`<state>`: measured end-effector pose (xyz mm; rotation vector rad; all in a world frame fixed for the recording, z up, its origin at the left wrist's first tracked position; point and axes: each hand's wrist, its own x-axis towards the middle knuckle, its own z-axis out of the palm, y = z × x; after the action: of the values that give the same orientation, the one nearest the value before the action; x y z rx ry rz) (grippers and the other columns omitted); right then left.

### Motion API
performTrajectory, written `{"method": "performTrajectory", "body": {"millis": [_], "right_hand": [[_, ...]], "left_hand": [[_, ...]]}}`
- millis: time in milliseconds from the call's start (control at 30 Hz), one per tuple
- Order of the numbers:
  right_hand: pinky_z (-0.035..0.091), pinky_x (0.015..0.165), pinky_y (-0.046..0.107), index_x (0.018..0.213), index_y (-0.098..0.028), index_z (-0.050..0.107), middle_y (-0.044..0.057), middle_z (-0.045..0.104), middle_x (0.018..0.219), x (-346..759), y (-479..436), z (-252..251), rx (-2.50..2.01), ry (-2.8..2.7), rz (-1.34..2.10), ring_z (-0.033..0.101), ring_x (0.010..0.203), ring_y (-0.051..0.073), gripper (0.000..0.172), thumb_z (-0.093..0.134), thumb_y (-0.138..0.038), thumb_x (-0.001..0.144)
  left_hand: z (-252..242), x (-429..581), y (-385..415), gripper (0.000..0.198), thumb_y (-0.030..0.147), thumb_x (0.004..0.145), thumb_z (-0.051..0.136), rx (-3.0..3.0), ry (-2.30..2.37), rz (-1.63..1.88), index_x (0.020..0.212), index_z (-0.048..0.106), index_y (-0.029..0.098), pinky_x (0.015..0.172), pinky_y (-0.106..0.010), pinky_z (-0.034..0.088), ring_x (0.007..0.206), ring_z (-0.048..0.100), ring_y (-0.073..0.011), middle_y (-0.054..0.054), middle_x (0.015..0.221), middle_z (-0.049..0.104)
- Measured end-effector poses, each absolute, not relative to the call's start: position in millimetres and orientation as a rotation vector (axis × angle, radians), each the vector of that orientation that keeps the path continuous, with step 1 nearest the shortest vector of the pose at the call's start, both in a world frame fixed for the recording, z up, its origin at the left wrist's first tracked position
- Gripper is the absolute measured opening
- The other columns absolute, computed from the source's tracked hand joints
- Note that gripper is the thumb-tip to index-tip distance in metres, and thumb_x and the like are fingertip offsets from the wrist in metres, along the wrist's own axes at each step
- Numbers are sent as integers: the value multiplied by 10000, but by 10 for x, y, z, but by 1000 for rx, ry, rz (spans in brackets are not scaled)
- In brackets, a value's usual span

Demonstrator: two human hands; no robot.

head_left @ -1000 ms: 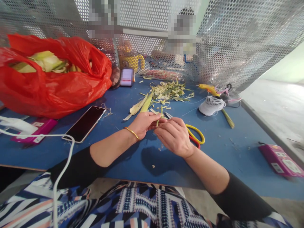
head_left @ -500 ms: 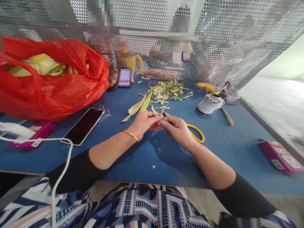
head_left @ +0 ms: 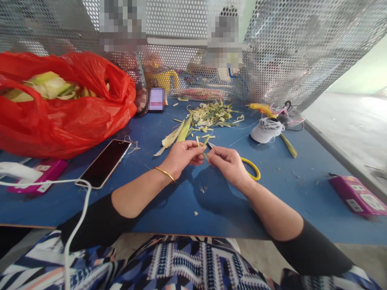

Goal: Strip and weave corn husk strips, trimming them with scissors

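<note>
Fingertips [head_left: 198, 150] of the left hand [head_left: 181, 156] are pinched shut on a thin green leaf strip [head_left: 206, 141]. The thumb and forefinger of the right hand [head_left: 230, 164] nip the same strip just beside them, so the two hands meet almost tip to tip a little above the blue table [head_left: 169, 201]. The strip's free end sticks up toward 12 o'clock from the pinch. A gold bangle [head_left: 165, 173] sits on the left wrist.

Half hidden behind the right hand, at its 3 o'clock, a pair of scissors [head_left: 252, 170] lies flat on the table, one yellow handle loop showing. At 12 o'clock from the hands is a heap of leaf trimmings [head_left: 211, 114], with a few longer pale leaf pieces [head_left: 177, 136] trailing off it toward 11 o'clock. At 2 o'clock sits a white thread spool [head_left: 266, 131], a green stalk [head_left: 288, 146] just beside it.

Out at 9 o'clock a dark phone [head_left: 104, 163] lies face up. Beyond it, at 10 o'clock, a red plastic bag [head_left: 69, 117] bulges with pale green leaves. A pink gadget [head_left: 45, 171] rests near the table's left edge, with a white cable [head_left: 77, 225] running down on that side. A second pink gadget [head_left: 358, 198] lies well apart at 4 o'clock. A perforated metal screen [head_left: 287, 48] walls the table's far side.
</note>
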<state>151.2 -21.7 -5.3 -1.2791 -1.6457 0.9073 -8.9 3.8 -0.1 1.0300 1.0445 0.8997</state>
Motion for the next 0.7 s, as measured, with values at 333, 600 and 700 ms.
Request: {"method": "performTrajectory", "body": {"millis": [333, 600, 700], "right_hand": [[392, 556, 275, 628, -203, 609, -27, 553, 549, 1517, -118, -119, -1266, -1328, 1065, 466, 555, 116, 396, 775, -556, 694], [353, 536, 279, 600, -216, 571, -40, 504, 521, 1534, -94, -227, -1283, -1271, 894, 426, 527, 112, 321, 707, -466, 747], [382, 569, 279, 632, -206, 606, -29, 549, 563, 1567, -82, -174, -1291, -1343, 944, 460, 565, 119, 300, 721, -465, 730]], "left_hand": [[-36, -72, -20, 288, 392, 744, 798, 1140, 1006, 708, 615, 637, 192, 522, -250, 456, 482, 542, -112, 1, 522, 571], [-90, -43, -35, 253, 352, 716, 780, 1298, 998, 727, 581, 642, 189, 531, -235, 430, 446, 480, -87, 41, 440, 533], [-74, -49, -45, 292, 374, 709, 791, 1289, 1020, 706, 558, 621, 190, 528, -241, 432, 439, 491, -89, 40, 444, 536]]}}
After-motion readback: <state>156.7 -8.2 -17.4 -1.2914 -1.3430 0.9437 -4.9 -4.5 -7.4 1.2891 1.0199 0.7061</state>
